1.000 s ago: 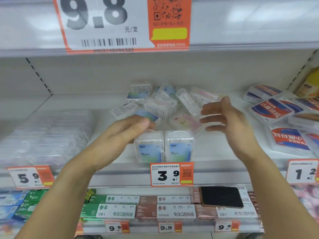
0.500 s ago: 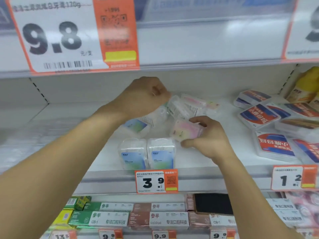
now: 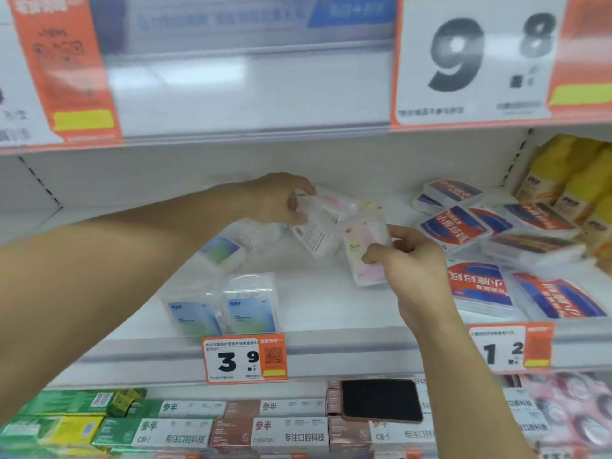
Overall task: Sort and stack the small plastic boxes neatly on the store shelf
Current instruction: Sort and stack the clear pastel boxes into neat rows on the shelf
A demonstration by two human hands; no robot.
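With both hands full, I'd say a slick box could slip, or an elbow could topple the two blue boxes (image 3: pixel 220 306) standing lower left of centre. The right hand (image 3: pixel 409 260) pinches a pink box (image 3: pixel 364 250) by its right edge at mid-frame. The left hand (image 3: pixel 281 200), just above, grips a clear box (image 3: pixel 326 207) jutting right from its fingers.
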